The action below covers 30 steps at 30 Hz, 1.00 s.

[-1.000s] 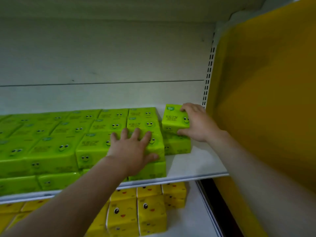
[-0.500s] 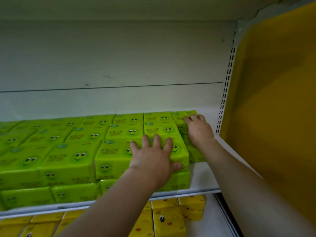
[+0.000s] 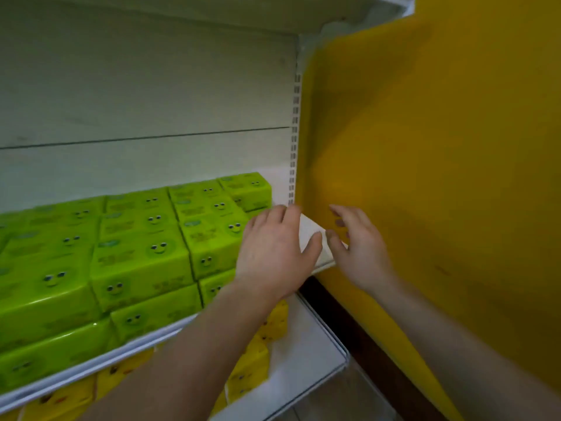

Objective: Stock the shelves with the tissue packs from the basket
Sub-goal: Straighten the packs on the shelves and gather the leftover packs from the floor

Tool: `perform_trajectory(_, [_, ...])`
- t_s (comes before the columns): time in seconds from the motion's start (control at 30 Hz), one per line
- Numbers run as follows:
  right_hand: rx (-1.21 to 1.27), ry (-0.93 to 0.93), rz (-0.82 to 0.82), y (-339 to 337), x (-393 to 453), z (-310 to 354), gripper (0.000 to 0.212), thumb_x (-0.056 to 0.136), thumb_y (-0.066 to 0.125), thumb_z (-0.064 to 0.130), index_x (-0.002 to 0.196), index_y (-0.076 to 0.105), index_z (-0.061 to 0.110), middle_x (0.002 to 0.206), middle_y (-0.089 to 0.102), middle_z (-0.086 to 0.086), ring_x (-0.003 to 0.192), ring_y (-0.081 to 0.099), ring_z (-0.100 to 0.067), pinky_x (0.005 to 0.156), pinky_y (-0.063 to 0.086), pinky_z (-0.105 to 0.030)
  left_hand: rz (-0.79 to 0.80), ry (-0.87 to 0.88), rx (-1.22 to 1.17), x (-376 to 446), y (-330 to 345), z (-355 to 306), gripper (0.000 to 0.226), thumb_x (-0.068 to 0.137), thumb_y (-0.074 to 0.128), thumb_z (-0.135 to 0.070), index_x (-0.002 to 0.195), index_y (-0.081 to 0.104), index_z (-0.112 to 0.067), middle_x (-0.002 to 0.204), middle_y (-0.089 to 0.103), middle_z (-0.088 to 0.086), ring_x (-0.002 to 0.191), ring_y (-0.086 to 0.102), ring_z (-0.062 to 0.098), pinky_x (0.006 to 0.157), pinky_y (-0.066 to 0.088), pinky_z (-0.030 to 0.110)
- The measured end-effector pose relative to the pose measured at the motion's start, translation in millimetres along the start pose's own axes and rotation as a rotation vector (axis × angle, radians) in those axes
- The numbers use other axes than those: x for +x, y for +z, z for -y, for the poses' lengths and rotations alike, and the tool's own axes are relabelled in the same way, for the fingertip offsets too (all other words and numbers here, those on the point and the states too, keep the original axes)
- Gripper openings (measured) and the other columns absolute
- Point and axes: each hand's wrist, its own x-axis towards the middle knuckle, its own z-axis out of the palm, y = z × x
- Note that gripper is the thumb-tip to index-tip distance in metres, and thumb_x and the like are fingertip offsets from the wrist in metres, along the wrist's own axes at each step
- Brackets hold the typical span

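Green tissue packs (image 3: 142,253) with smiley faces fill the white shelf (image 3: 315,238) in two layers, reaching almost to its right end. My left hand (image 3: 273,253) hovers over the right end of the stack with fingers spread and relaxed, holding nothing. My right hand (image 3: 358,241) is just to its right, off the shelf's corner, fingers loose and empty. Both hands are blurred by motion. The basket is out of view.
A tall yellow panel (image 3: 425,177) stands right beside the shelf end. Yellow tissue packs (image 3: 258,354) sit on the lower shelf (image 3: 306,354) under my left forearm. A white back wall and perforated upright (image 3: 295,132) close the shelf bay.
Both hands have let go of the green packs and pulled back toward the shelf's right front corner. The pack my right hand placed now sits in the back right of the stack.
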Motion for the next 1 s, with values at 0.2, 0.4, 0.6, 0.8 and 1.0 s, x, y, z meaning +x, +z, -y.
perform_trajectory(0.2, [-0.125, 0.272, -0.079, -96, -142, -17, 0.041, 0.098, 0.055, 0.033, 0.137, 0.049, 0.023, 0.124, 0.054, 0.008, 0.109, 0.053, -0.004, 0.088, 0.047, -0.026, 0.172, 0.159, -0.454, -55, 58, -81, 0.029, 0.095, 0.052, -0.041, 0.116, 0.058, -0.022, 0.109, 0.066, -0.003, 0.104, 0.061, 0.018, 0.084, 0.051, 0.040])
perform_trajectory(0.4, [-0.282, 0.567, -0.174, -174, -297, -42, 0.038, 0.096, 0.058, 0.033, 0.131, 0.054, 0.021, 0.117, 0.059, 0.006, 0.108, 0.057, -0.008, 0.091, 0.051, -0.035, 0.619, 0.291, -0.633, -147, 126, -184, 0.016, 0.094, 0.056, -0.033, 0.107, 0.060, -0.024, 0.090, 0.068, -0.005, 0.090, 0.065, 0.020, 0.077, 0.051, 0.039])
perform_trajectory(0.6, [-0.430, 0.937, -0.265, -248, -473, -46, 0.038, 0.096, 0.059, 0.028, 0.132, 0.054, 0.017, 0.117, 0.061, -0.002, 0.107, 0.059, -0.017, 0.085, 0.052, -0.039, 1.081, 0.432, -0.652, -270, 183, -294, 0.022, 0.094, 0.057, -0.036, 0.112, 0.060, -0.024, 0.085, 0.065, -0.007, 0.088, 0.064, 0.020, 0.078, 0.050, 0.033])
perform_trajectory(0.8, [-0.543, 1.358, -0.261, -288, -623, -33, 0.042, 0.096, 0.056, 0.034, 0.134, 0.051, 0.017, 0.123, 0.059, -0.005, 0.112, 0.057, -0.024, 0.089, 0.049, -0.037, 1.476, 0.459, -0.589, -392, 221, -357, 0.029, 0.097, 0.052, -0.040, 0.121, 0.054, -0.024, 0.114, 0.062, -0.003, 0.106, 0.058, 0.018, 0.090, 0.047, 0.030])
perform_trajectory(1.0, [-0.625, 1.759, -0.030, -290, -741, -31, 0.068, 0.093, 0.057, 0.045, 0.149, 0.032, 0.018, 0.147, 0.039, -0.011, 0.130, 0.040, -0.035, 0.103, 0.041, -0.043, 1.853, 0.430, -0.446, -502, 255, -377, 0.047, 0.096, 0.045, -0.043, 0.134, 0.045, -0.016, 0.132, 0.057, 0.008, 0.115, 0.057, 0.024, 0.089, 0.045, 0.033])
